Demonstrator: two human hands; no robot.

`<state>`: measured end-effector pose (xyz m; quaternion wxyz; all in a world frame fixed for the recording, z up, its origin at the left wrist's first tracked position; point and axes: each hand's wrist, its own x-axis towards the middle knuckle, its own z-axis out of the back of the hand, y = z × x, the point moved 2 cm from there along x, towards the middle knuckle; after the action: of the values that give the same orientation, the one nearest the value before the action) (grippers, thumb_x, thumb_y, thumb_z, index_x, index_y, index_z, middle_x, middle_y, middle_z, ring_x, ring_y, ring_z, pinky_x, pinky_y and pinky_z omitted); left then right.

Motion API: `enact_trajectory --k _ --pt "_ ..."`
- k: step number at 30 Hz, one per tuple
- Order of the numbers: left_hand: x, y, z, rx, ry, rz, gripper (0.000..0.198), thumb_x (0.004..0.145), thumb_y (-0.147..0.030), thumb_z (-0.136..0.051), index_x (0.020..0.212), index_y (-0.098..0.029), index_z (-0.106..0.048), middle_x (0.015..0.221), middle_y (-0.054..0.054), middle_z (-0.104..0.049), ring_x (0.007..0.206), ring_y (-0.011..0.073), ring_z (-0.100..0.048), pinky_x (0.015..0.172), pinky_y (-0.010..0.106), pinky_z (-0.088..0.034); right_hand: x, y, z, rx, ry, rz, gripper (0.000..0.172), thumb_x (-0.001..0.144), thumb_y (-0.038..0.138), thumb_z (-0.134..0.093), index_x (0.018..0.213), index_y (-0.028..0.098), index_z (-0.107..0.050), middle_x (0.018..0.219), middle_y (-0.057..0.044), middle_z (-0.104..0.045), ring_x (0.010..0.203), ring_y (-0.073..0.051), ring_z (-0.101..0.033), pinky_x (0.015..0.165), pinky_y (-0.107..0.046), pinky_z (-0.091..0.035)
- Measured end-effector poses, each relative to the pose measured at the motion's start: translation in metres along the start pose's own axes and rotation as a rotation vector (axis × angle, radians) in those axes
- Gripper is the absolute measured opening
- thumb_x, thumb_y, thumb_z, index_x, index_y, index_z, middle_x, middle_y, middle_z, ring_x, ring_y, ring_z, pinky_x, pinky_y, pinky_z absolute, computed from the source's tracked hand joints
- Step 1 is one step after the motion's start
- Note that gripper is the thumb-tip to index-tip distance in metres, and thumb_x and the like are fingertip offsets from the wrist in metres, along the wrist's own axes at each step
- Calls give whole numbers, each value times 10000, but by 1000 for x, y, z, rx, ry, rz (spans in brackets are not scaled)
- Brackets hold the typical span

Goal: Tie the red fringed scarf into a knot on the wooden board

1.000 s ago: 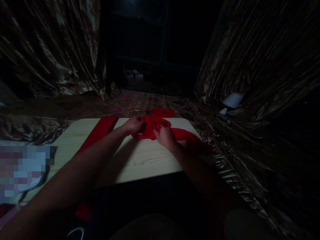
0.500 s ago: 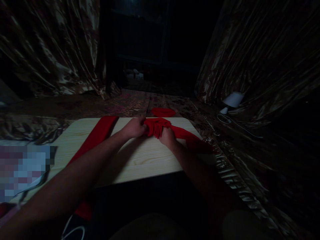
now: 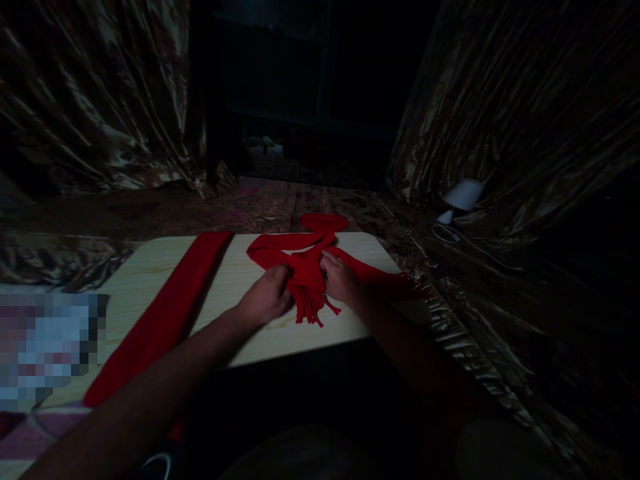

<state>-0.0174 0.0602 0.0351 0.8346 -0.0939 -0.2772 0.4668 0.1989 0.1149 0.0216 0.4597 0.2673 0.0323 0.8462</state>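
Note:
A red fringed scarf (image 3: 295, 257) lies bunched on a pale wooden board (image 3: 235, 293), its tasselled end hanging toward me between my hands. My left hand (image 3: 265, 297) grips the scarf's left side with curled fingers. My right hand (image 3: 341, 279) pinches its right side; the cloth trails off to the right past the board's edge. A second red scarf (image 3: 165, 313), folded into a long flat strip, lies diagonally on the board's left half, apart from both hands.
Shiny patterned brown fabric (image 3: 500, 133) covers the surface and hangs all around. A small white lamp-like object (image 3: 463, 197) with a white cord sits at the right. A blurred patch (image 3: 47, 350) lies at the left. The room is very dark.
Both hands have pulled the scarf's fringed end toward me across the board. The bundle has loosened into a loop behind the hands.

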Motion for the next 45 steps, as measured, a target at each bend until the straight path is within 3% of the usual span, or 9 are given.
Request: enact_trajectory --k 6,10,14,17,21,24,34,38,45 --pt "-4 -11 7 266 82 -45 325 752 -263 -567 1054 -162 -630 1077 148 -677 1059 308 -615 992 451 -447 -16 -10 6 3 -3 -130 171 780 151 -580 927 209 -644 907 -35 -712 819 -180 -634 770 -266 -456" --pt "13 -25 21 297 52 10 349 924 -390 -409 950 -176 -683 919 120 -709 927 284 -653 949 456 -456 -14 -20 25 -3 -136 -361 104 847 244 -554 836 213 -652 752 -5 -698 690 -157 -630 672 -242 -446" --pt "34 -29 10 220 -6 72 576 967 -529 -358 1309 -125 -585 1303 173 -635 1215 288 -581 1020 394 -441 7 -31 46 -60 -248 -485 156 865 300 -558 846 206 -681 770 -28 -713 729 -167 -652 697 -247 -457" --pt "38 -20 -15 243 149 93 797 910 -582 -459 1522 -79 -368 1562 209 -385 1446 325 -358 1148 414 -326 29 -47 46 -21 -163 -546 265 843 357 -624 1026 186 -713 888 -60 -737 819 -185 -673 763 -264 -483" --pt "27 -7 -35 300 289 116 792 934 -579 -399 1585 -146 -270 1629 181 -249 1488 351 -271 1184 478 -243 53 -65 26 222 23 -494 555 814 313 -695 1349 197 -602 999 -39 -743 851 -154 -677 838 -259 -502" --pt "18 -4 -34 318 272 93 735 944 -572 -391 1592 -249 -264 1636 148 -244 1471 382 -296 1155 525 -260 65 -68 12 335 75 -453 477 789 203 -700 1265 186 -673 989 -25 -748 823 -135 -677 833 -246 -510" --pt "7 1 -25 280 263 33 699 932 -492 -450 1579 -271 -303 1623 122 -295 1464 349 -319 1143 514 -268 67 -34 45 195 -255 -449 253 800 196 -631 1014 146 -756 941 -61 -759 879 -173 -699 882 -281 -520" --pt "5 0 -21 270 286 47 689 930 -484 -448 1573 -273 -319 1602 122 -345 1465 339 -322 1142 514 -272 50 -34 47 237 -21 -565 212 776 182 -666 978 134 -708 727 -43 -727 688 -165 -693 693 -249 -535" --pt "4 0 -18 256 276 45 646 939 -551 -421 1536 -304 -400 1600 97 -358 1447 361 -344 1126 518 -300 11 -40 47 326 300 -584 880 594 282 -873 1360 193 -449 718 -7 -723 576 -188 -663 543 -258 -500"
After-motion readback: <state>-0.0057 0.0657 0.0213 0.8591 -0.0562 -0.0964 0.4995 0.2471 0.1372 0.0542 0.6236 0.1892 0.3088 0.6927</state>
